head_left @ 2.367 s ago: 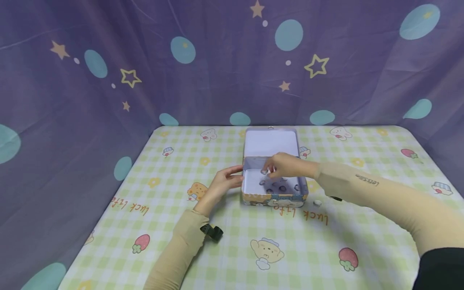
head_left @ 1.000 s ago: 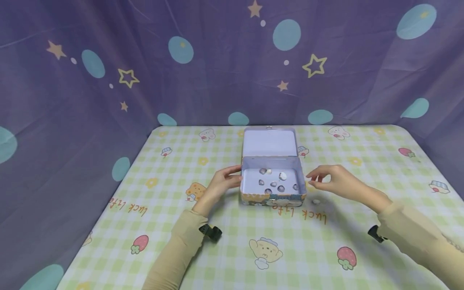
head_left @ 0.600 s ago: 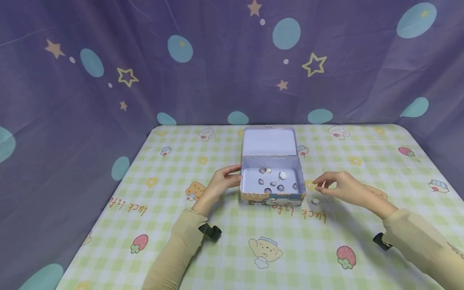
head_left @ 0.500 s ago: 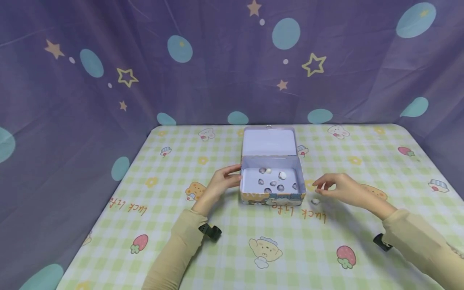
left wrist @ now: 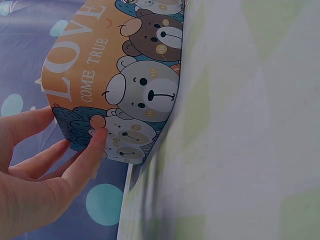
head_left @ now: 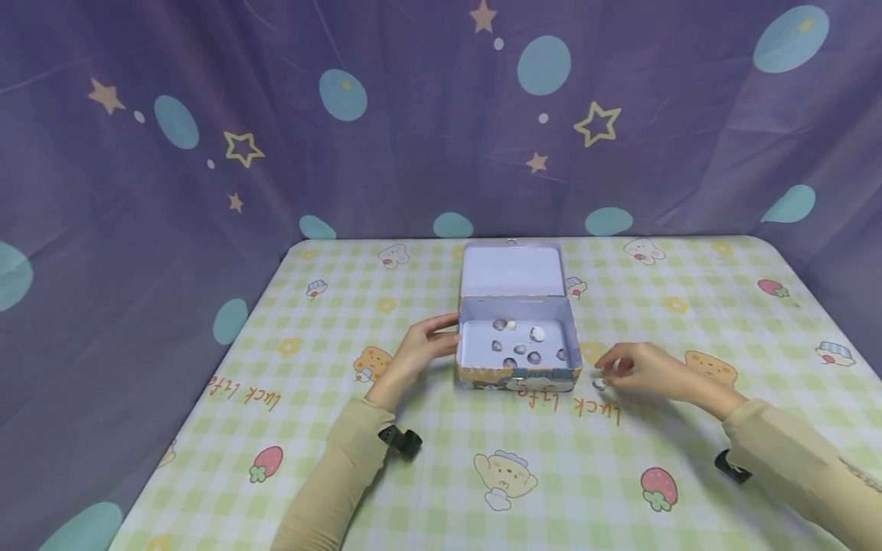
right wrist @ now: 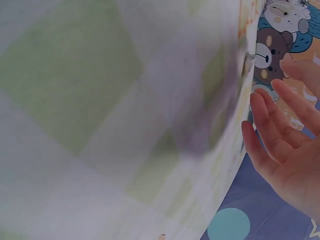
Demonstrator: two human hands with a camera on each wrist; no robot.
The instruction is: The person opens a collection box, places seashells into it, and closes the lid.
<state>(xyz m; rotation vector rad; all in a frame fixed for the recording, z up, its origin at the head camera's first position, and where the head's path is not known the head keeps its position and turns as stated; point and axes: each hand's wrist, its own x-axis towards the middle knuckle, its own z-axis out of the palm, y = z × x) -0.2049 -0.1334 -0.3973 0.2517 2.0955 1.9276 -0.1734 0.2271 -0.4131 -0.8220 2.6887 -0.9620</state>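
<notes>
In the head view an open tin box (head_left: 518, 378) with a raised lid stands mid-table. Several small grey and white shell-like pieces (head_left: 534, 357) lie on its floor. My left hand (head_left: 422, 348) touches the tin's left side with extended fingers; the left wrist view shows its fingertips (left wrist: 101, 136) against the bear-printed wall. Right of the tin, one more small whitish shell-like piece (head_left: 599, 384) lies on the cloth, partly covered by the fingertips in the head view. My right hand (head_left: 641, 371) hovers just over it, fingers loosely bent and apart in the right wrist view, with nothing held.
A green-and-white checked tablecloth (head_left: 441, 474) printed with cartoon figures covers the table. Purple star-patterned curtain (head_left: 427, 153) hangs along the back and left. The tin's lid (head_left: 513, 269) leans back behind its base.
My right hand left the tin's inside, letting go of a shell-like piece there, moved right past its edge, then lowered toward the piece on the cloth. My left hand stayed at the tin's side.
</notes>
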